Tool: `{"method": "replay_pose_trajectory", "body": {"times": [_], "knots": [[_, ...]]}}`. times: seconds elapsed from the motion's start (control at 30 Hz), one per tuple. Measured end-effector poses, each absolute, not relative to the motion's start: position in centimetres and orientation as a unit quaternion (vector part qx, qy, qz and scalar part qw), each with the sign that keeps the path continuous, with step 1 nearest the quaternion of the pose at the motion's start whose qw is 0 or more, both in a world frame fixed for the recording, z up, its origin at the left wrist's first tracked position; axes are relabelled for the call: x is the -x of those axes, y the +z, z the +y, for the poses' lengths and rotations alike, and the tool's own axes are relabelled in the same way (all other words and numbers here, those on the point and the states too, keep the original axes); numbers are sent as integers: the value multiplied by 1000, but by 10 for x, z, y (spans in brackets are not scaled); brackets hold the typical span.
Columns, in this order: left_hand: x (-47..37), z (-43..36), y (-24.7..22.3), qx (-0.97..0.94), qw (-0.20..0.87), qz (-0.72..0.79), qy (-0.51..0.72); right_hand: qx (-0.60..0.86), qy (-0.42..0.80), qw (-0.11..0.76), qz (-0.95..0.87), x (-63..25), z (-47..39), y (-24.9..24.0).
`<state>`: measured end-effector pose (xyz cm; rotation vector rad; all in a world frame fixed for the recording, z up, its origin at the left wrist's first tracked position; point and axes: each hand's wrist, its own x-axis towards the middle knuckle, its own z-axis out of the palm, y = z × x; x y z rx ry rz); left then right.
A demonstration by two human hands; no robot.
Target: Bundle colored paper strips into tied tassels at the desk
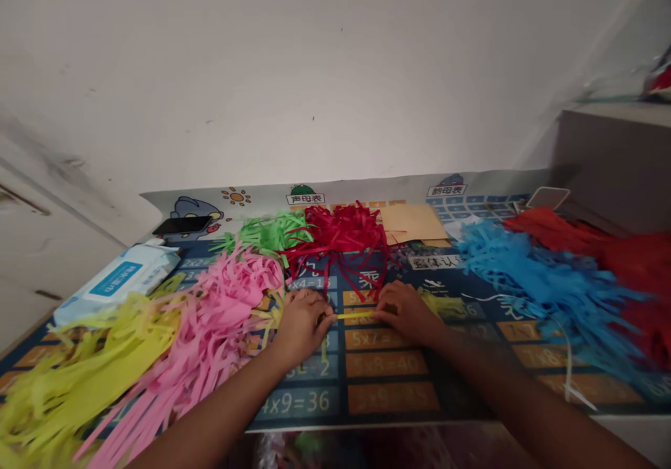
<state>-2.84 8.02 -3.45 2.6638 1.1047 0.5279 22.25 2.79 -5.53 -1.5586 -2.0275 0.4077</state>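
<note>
A thin yellow strip [355, 314] is stretched level between my two hands, above the printed table mat [388, 364]. My left hand [304, 322] pinches its left end between thumb and fingers. The right end is pinched by my right hand [406, 309]. Just beyond my hands is a pile of dark red strips [349, 231], with green strips [272, 233] beside it. Pink fringed strips [225, 308] lie left of my left hand, and yellow fringed strips [99, 364] lie farther left. A small yellow piece [444, 305] is just right of my right hand.
Blue fringed strips [539, 280] and red material [629, 259] cover the right side. A wipes packet [118, 280] and a dark phone [183, 226] lie at the left. Tan paper [414, 223] is at the back, before the wall. A grey box [613, 168] stands back right.
</note>
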Motion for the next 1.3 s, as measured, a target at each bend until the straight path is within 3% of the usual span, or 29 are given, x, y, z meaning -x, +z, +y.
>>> {"method": "replay_pose_trajectory", "body": {"times": [0.23, 0.37, 0.57, 0.83, 0.93, 1.03, 1.1, 1.17, 1.3], "knots": [[23, 88, -37, -920, 50, 366, 133, 598, 85, 231, -763, -216, 29, -51], [23, 87, -39, -945, 16, 277, 171, 492, -17, 213, -844, -214, 27, -49], [11, 83, -38, -967, -37, 184, 172, 418, -122, 97, -895, -202, 34, -42], [16, 59, -11, -955, -108, 146, 234, 491, -117, 126, -854, -183, -4, -3], [40, 21, 15, -954, -88, 92, 271, 523, 51, 249, -814, -170, -48, 17], [54, -9, 35, -957, -90, 49, 270, 487, 427, 331, -686, -160, -72, 21], [57, -20, 39, -956, -84, 48, 279, 448, 615, 356, -543, -154, -76, 12], [58, -27, 35, -952, -64, 46, 296, 431, 688, 400, -424, -145, -77, -2], [60, -37, 10, -926, 9, 78, 369, 405, 704, 469, -347, -127, -89, -27]]}}
